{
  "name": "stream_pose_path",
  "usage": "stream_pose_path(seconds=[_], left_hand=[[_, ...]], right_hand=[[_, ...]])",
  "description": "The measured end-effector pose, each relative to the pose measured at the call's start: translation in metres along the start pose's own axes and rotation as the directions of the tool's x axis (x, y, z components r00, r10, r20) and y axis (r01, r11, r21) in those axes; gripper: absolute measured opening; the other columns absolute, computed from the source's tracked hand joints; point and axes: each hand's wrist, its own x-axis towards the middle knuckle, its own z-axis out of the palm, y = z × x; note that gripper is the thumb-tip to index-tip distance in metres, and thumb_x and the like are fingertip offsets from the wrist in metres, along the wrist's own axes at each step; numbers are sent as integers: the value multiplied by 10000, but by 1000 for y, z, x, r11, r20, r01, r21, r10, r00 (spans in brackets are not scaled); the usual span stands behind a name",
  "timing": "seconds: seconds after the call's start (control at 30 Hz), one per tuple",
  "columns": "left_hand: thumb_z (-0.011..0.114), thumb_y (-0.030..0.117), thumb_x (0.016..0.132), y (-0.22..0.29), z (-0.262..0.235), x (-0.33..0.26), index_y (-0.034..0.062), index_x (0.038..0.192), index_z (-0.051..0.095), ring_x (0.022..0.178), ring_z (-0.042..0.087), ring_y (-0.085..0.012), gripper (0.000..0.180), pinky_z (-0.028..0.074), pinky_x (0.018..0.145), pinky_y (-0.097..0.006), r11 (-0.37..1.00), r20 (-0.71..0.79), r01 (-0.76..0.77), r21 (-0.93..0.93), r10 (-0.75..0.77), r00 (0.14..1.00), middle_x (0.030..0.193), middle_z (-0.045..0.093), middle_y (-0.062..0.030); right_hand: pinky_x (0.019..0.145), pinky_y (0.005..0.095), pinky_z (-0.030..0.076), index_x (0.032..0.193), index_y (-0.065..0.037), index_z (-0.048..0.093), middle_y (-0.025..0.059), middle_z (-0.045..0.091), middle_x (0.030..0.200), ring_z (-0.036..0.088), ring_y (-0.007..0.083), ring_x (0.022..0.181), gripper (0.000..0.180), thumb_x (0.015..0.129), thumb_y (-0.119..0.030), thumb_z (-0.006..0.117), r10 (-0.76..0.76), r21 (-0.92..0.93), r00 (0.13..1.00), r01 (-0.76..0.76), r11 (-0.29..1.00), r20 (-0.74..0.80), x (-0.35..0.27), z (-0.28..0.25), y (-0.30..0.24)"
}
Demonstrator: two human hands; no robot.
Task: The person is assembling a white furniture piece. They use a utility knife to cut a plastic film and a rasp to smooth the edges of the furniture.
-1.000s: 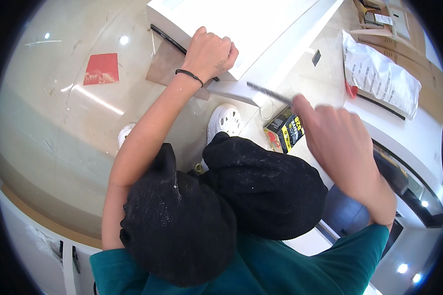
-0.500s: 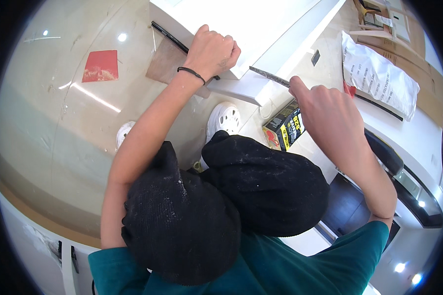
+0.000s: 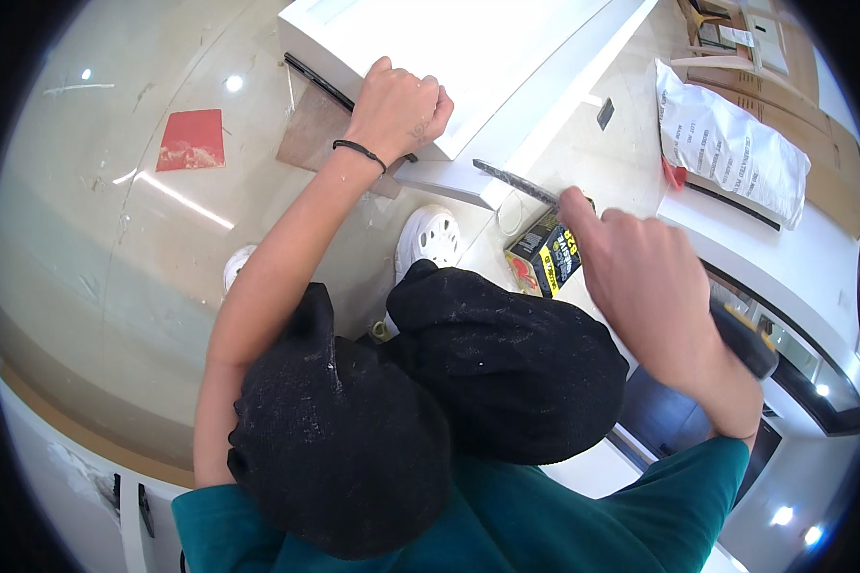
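Note:
My left hand [image 3: 401, 108] is closed, its fingers curled over the near rim of a large white panel [image 3: 487, 67] with raised edges. A white ledge [image 3: 468, 181] juts out below the panel's near corner. In my right hand [image 3: 645, 277] is a long, flat, dark metal file [image 3: 516, 183], its thick black-and-yellow handle showing behind my wrist. The file's tip is over the ledge, close to the panel's corner; whether it touches is unclear. A thin dark strip [image 3: 320, 81] runs along the panel's left side, partly hidden by my left hand.
A black-and-yellow box [image 3: 545, 256] stands on the floor beyond my right knee. White shoes [image 3: 430, 234] are below me. A red square sheet [image 3: 193, 140] lies on the glossy floor at left. A white sack [image 3: 731, 143] and cardboard [image 3: 836, 172] are at far right.
My right hand has drawn back toward me, bringing the file tip nearer and lower. The left hand stays on the panel's rim. The whole view has shifted slightly.

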Motion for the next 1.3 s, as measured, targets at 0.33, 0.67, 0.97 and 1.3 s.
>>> stream_pose_path(seconds=[0.33,0.67,0.97,1.3], left_hand=[[565,217,915,-3,0,-3,57,642,681,460,522,-283,337,431,697,-389,999,-4,8,35,-8,1000,489,572,-125],[568,216,914,-3,1,-2,58,636,668,473,541,-288,335,431,691,-393,1000,-25,0,16,0,1000,495,577,-127],[571,215,912,-1,-2,0,60,639,669,481,548,-292,329,429,690,-398,1000,21,9,13,-9,1000,505,585,-134],[574,213,911,0,1,2,59,635,660,487,557,-300,327,436,703,-401,1000,-6,-8,6,8,1000,495,571,-136]], right_hand=[[487,406,506,1056,-73,540,115,616,624,679,293,577,84,983,-108,565,28,87,999,-25,996,-39,7,7,13],[490,411,515,1076,-67,551,128,619,620,689,308,596,100,998,-128,560,39,93,998,-34,995,-50,16,13,21],[485,431,510,1033,-74,539,128,609,603,684,314,578,71,1023,-144,538,91,53,985,-84,995,-149,31,33,32],[519,447,517,1084,-82,545,134,634,640,692,329,605,89,1031,-152,528,142,76,985,-135,988,-99,35,39,40]])
